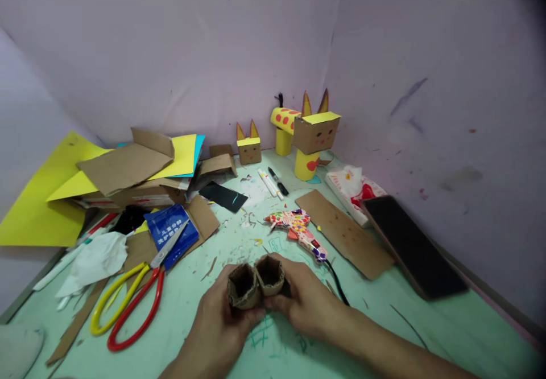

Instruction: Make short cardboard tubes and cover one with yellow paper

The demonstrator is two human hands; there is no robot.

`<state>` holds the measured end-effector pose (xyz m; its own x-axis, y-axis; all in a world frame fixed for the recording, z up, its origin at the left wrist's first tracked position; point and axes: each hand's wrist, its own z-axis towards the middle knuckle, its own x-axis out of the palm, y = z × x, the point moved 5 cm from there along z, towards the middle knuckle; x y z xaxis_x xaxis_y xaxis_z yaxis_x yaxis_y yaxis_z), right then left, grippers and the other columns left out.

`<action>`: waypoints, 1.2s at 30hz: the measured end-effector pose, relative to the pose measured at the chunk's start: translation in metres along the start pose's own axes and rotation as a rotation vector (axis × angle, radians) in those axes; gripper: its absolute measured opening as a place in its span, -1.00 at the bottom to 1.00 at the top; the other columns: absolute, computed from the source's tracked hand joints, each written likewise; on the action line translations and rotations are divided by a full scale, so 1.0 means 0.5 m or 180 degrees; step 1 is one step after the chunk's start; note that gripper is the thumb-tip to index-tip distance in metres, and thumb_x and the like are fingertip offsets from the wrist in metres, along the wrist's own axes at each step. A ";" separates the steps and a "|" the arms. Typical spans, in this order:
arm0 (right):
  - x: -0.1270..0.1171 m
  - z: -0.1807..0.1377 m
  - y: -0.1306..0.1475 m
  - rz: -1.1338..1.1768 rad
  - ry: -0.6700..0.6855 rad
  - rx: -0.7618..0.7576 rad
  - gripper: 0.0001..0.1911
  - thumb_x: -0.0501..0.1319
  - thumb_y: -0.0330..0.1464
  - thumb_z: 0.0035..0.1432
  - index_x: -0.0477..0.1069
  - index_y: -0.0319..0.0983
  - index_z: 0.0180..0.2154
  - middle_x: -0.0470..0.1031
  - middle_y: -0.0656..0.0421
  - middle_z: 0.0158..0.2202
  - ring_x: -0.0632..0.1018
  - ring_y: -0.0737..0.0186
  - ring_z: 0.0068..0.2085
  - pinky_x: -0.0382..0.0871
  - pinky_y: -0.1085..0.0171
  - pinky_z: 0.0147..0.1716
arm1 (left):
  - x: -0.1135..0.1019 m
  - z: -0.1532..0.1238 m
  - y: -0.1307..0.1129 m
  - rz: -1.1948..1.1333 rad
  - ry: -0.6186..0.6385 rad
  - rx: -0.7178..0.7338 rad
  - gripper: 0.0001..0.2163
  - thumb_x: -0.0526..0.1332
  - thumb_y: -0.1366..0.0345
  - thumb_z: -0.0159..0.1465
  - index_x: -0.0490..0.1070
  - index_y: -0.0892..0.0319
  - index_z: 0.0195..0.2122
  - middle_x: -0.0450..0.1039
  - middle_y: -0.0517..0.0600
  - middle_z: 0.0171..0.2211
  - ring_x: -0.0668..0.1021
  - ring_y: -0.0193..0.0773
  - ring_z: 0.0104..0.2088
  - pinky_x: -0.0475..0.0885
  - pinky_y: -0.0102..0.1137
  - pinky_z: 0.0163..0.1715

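1. Nearest you, your left hand [217, 325] is wrapping around the left cardboard tube [242, 288], and your right hand [307, 305] is clamping the right cardboard tube [270, 274]. You are pressing the two side by side, touching, at the near middle of the bench [447, 322].
2. Both tubes are already rolled and paired. I cannot tell whether anything is bonding them, and they are carrying no colour or face, so decorating looks undone.
3. The tubes are looking short and plain brown, with rough, slightly dented rims and dark open mouths tilting up and away from you.
4. To the left, red-and-yellow scissors [128, 305] are lying flat, their blades reaching a blue booklet [170, 234].
5. Just beyond the tubes, a patterned glue gun [298, 228] is lying on its side, with a cardboard strip [345, 234] and a dark phone [413, 245] to its right.
6. Farthest off, markers [273, 182] are lying in front of a small cardboard head [249, 148] and a decorated cardboard figure [316, 131] standing by the wall.
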<state>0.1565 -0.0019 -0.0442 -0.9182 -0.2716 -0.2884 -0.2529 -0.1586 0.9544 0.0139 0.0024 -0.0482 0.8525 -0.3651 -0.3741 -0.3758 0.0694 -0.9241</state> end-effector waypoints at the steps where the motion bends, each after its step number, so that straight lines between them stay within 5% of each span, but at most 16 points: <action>1: 0.001 0.000 0.000 -0.0013 -0.0003 0.0002 -0.68 0.22 -0.63 -0.12 0.39 -0.21 -0.28 0.49 0.22 -0.30 0.47 0.18 -0.28 0.32 0.27 -0.26 | -0.001 0.000 0.001 -0.0027 -0.0005 -0.0012 -0.78 0.32 0.27 0.09 0.45 0.15 -0.24 0.50 0.07 -0.25 0.53 -0.03 -0.21 0.41 -0.27 -0.21; 11: 0.001 0.003 0.002 0.0232 0.0023 0.0077 -0.69 0.20 -0.65 -0.15 0.37 -0.21 -0.33 0.45 0.23 -0.34 0.45 0.19 -0.28 0.30 0.26 -0.25 | 0.007 -0.002 -0.003 -0.0030 -0.0037 -0.0112 -0.82 0.31 0.26 0.07 0.43 0.17 -0.30 0.52 0.07 -0.28 0.54 -0.04 -0.25 0.42 -0.29 -0.23; 15: 0.001 0.004 -0.022 0.1329 -0.0171 0.0384 -0.64 0.28 -0.57 -0.18 0.36 -0.19 -0.27 0.46 0.22 -0.32 0.48 0.14 -0.23 0.32 0.20 -0.21 | -0.016 -0.008 0.007 -0.0401 -0.0611 -0.0302 -0.71 0.37 0.22 -0.03 0.43 0.13 -0.27 0.54 0.01 -0.31 0.55 -0.06 -0.28 0.42 -0.33 -0.27; 21: 0.005 0.004 -0.030 0.3358 -0.0191 0.1052 -0.34 0.35 -0.60 -0.40 0.32 -0.19 -0.14 0.56 0.18 -0.26 0.55 0.16 -0.22 0.33 0.20 -0.18 | -0.112 0.004 -0.003 0.1243 -0.1377 -0.0386 -0.75 0.36 0.13 -0.06 0.38 0.08 -0.42 0.48 -0.01 -0.46 0.49 -0.05 -0.43 0.26 -0.34 -0.46; 24: 0.006 0.007 -0.021 0.3733 -0.0091 0.1017 -0.35 0.35 -0.62 -0.43 0.35 -0.20 -0.17 0.57 0.17 -0.24 0.55 0.17 -0.19 0.34 0.20 -0.19 | -0.130 0.013 -0.008 0.2029 -0.1354 -0.0621 -0.80 0.27 0.09 0.01 0.34 0.07 -0.44 0.43 0.02 -0.45 0.48 0.03 -0.41 0.18 -0.33 -0.49; 30: 0.013 0.006 -0.029 0.3842 -0.0196 0.1049 -0.63 0.40 -0.26 -0.09 0.40 -0.26 -0.24 0.58 0.12 -0.34 0.58 0.16 -0.28 0.39 0.15 -0.23 | -0.133 0.022 0.003 0.2816 -0.0961 -0.1312 -0.66 0.05 -0.03 0.15 0.33 0.09 -0.21 0.46 0.11 -0.31 0.50 0.16 -0.21 0.28 -0.25 -0.39; 34: 0.024 0.002 -0.028 0.3834 -0.0032 0.1122 -0.64 0.44 -0.27 -0.13 0.46 -0.31 -0.29 0.57 0.08 -0.31 0.57 0.16 -0.29 0.38 0.14 -0.18 | -0.153 0.015 -0.014 0.2653 -0.1598 -0.0942 -0.39 0.05 -0.07 0.15 0.12 0.17 0.16 0.43 0.18 -0.14 0.49 0.12 -0.18 0.30 -0.23 -0.35; 36: 0.022 0.002 -0.028 0.3867 -0.0118 0.1045 -0.58 0.47 -0.29 -0.20 0.46 -0.27 -0.25 0.56 0.12 -0.28 0.55 0.17 -0.24 0.33 0.12 -0.10 | -0.146 -0.003 -0.033 0.2279 -0.1962 -0.0512 -0.39 0.10 -0.08 0.11 0.20 0.20 0.09 0.42 0.13 -0.20 0.47 -0.02 -0.31 0.28 -0.29 -0.40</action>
<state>0.1498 -0.0016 -0.0606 -0.6177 -0.0486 0.7849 0.7008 0.4189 0.5774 -0.0428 0.0267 -0.0053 0.4253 0.2703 -0.8638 -0.8882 -0.0586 -0.4557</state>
